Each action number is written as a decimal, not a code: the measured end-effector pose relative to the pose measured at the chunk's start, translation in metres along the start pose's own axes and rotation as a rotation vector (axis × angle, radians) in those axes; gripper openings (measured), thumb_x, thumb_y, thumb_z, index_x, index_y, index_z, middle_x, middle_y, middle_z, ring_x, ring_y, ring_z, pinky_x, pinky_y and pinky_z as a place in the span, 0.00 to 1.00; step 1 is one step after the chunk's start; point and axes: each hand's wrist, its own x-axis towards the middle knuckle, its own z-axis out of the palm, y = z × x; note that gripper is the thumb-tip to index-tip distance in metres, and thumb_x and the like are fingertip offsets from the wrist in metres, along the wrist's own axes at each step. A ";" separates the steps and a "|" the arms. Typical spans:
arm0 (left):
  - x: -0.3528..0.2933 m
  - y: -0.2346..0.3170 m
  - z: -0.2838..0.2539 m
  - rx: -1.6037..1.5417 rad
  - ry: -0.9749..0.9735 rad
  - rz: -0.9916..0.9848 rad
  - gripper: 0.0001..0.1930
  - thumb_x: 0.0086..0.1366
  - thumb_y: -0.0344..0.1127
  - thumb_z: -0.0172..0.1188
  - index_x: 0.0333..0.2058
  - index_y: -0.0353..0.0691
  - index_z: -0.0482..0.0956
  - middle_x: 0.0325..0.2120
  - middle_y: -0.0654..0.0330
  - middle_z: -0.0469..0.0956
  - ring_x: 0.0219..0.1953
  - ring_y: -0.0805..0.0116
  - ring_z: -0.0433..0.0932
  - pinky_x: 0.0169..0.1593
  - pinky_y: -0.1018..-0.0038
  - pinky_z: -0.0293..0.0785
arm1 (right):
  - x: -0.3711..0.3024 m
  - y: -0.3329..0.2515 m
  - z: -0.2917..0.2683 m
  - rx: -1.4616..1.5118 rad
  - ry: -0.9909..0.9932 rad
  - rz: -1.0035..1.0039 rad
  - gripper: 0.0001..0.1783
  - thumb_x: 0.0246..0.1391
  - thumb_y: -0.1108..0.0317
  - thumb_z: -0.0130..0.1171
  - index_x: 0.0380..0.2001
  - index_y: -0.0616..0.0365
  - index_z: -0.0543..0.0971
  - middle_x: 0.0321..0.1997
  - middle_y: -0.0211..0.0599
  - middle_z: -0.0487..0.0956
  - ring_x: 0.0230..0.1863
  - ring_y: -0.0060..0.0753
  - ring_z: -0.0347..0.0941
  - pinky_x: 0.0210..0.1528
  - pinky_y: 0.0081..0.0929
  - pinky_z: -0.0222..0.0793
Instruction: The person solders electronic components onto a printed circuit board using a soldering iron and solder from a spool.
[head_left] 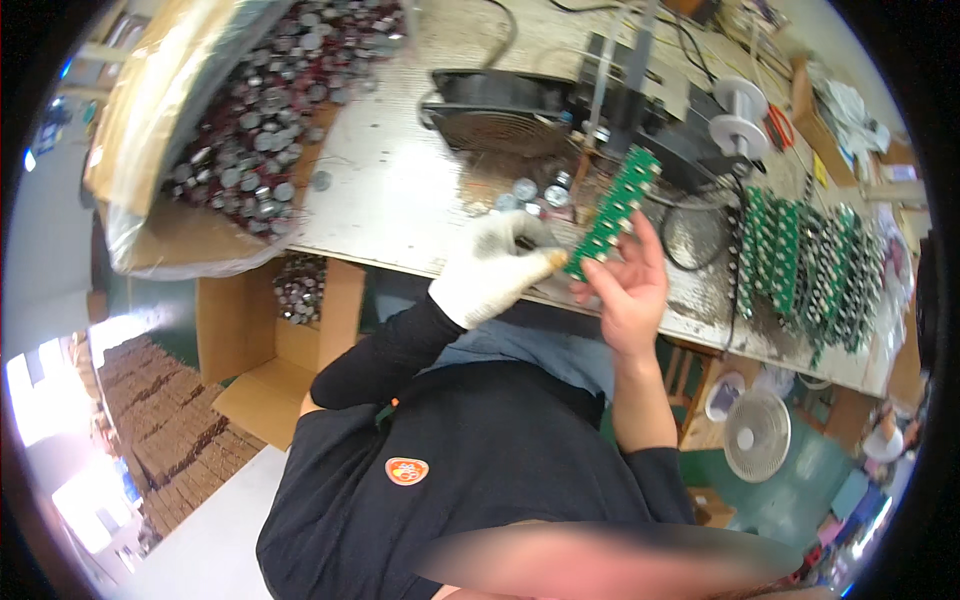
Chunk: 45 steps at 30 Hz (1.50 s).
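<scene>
A long green circuit board strip (622,200) with a row of small pale parts slants up over the bench's front edge. My bare right hand (632,285) grips its lower part from the right, thumb and fingers at the edges. From the left comes my left hand (490,262) in a white glove, its thumb and finger pinched at the strip's near end. Anything small between those gloved fingertips is hidden. Beyond the glove, several silver round parts (525,188) lie on the bench.
At left, a plastic-lined carton (140,180) holds many silver round parts with red wires. A black fan (505,110) and a stand with a white spool (740,115) stand behind. Stacked green boards (785,255) lie right; an open carton (240,320) sits below left.
</scene>
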 end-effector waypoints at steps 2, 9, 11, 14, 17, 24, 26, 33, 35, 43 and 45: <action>-0.003 -0.014 -0.008 0.002 0.053 0.079 0.12 0.55 0.31 0.65 0.36 0.32 0.77 0.32 0.60 0.77 0.32 0.76 0.75 0.36 0.78 0.73 | 0.000 -0.002 -0.004 -0.079 0.024 -0.027 0.40 0.48 0.86 0.57 0.63 0.60 0.55 0.51 0.49 0.71 0.28 0.30 0.77 0.24 0.22 0.75; -0.005 -0.024 -0.123 0.627 0.794 0.216 0.14 0.56 0.28 0.64 0.41 0.33 0.75 0.31 0.57 0.78 0.26 0.75 0.74 0.30 0.80 0.72 | 0.002 0.001 -0.006 -0.105 0.041 -0.053 0.38 0.49 0.85 0.56 0.63 0.63 0.56 0.47 0.43 0.71 0.28 0.25 0.75 0.24 0.21 0.77; -0.012 -0.009 -0.145 0.992 0.890 0.142 0.17 0.55 0.38 0.65 0.41 0.34 0.75 0.31 0.55 0.78 0.29 0.64 0.77 0.36 0.72 0.74 | 0.003 0.003 -0.007 -0.109 0.031 -0.057 0.37 0.49 0.85 0.55 0.63 0.63 0.55 0.48 0.43 0.70 0.28 0.25 0.75 0.24 0.21 0.77; -0.013 -0.009 -0.161 1.070 0.886 -0.006 0.20 0.53 0.45 0.65 0.36 0.34 0.75 0.31 0.49 0.77 0.32 0.52 0.77 0.39 0.64 0.73 | 0.002 0.005 -0.007 -0.108 0.026 -0.071 0.38 0.49 0.86 0.55 0.63 0.62 0.56 0.49 0.46 0.72 0.30 0.26 0.75 0.22 0.19 0.75; -0.011 -0.013 -0.156 1.204 0.791 -0.082 0.15 0.54 0.43 0.65 0.27 0.36 0.73 0.24 0.51 0.74 0.28 0.51 0.75 0.35 0.63 0.71 | 0.003 0.006 -0.006 -0.110 0.021 -0.065 0.37 0.49 0.85 0.55 0.63 0.63 0.56 0.48 0.42 0.70 0.28 0.25 0.75 0.24 0.20 0.77; -0.015 -0.014 -0.130 0.719 0.823 0.178 0.08 0.55 0.29 0.62 0.32 0.33 0.73 0.22 0.55 0.77 0.23 0.64 0.78 0.28 0.72 0.72 | 0.001 0.004 -0.005 -0.095 0.022 -0.065 0.37 0.49 0.86 0.55 0.62 0.63 0.57 0.48 0.42 0.70 0.28 0.26 0.75 0.24 0.21 0.76; -0.017 -0.007 -0.124 0.353 0.774 0.195 0.08 0.61 0.28 0.59 0.35 0.31 0.72 0.26 0.57 0.79 0.22 0.78 0.75 0.24 0.80 0.70 | 0.001 0.003 -0.005 -0.087 0.007 -0.063 0.37 0.49 0.86 0.55 0.62 0.63 0.57 0.48 0.43 0.70 0.28 0.26 0.75 0.24 0.20 0.75; -0.019 0.001 -0.111 -0.068 0.597 0.178 0.12 0.65 0.32 0.56 0.42 0.29 0.68 0.32 0.51 0.80 0.19 0.79 0.71 0.24 0.84 0.69 | 0.002 0.003 -0.007 -0.084 0.012 -0.071 0.37 0.49 0.86 0.55 0.62 0.63 0.56 0.48 0.46 0.71 0.28 0.27 0.76 0.24 0.20 0.75; -0.018 0.002 -0.102 -0.127 0.565 0.157 0.15 0.65 0.34 0.57 0.44 0.28 0.68 0.33 0.50 0.80 0.20 0.78 0.72 0.24 0.84 0.70 | 0.001 0.002 -0.007 -0.100 -0.004 -0.080 0.37 0.49 0.86 0.55 0.62 0.63 0.56 0.48 0.46 0.71 0.28 0.27 0.76 0.24 0.20 0.75; -0.019 0.003 -0.059 -0.507 0.233 -0.146 0.20 0.64 0.38 0.58 0.48 0.28 0.70 0.36 0.50 0.79 0.31 0.70 0.79 0.35 0.78 0.77 | 0.001 0.004 -0.008 -0.076 -0.029 -0.063 0.38 0.49 0.87 0.54 0.63 0.62 0.55 0.48 0.48 0.71 0.28 0.28 0.76 0.25 0.21 0.75; -0.017 0.002 -0.051 -0.495 0.054 -0.189 0.20 0.64 0.37 0.58 0.48 0.28 0.70 0.36 0.51 0.79 0.32 0.68 0.79 0.36 0.76 0.78 | 0.001 0.006 -0.008 -0.081 -0.027 -0.073 0.38 0.49 0.87 0.54 0.63 0.60 0.55 0.48 0.47 0.71 0.29 0.27 0.76 0.26 0.21 0.75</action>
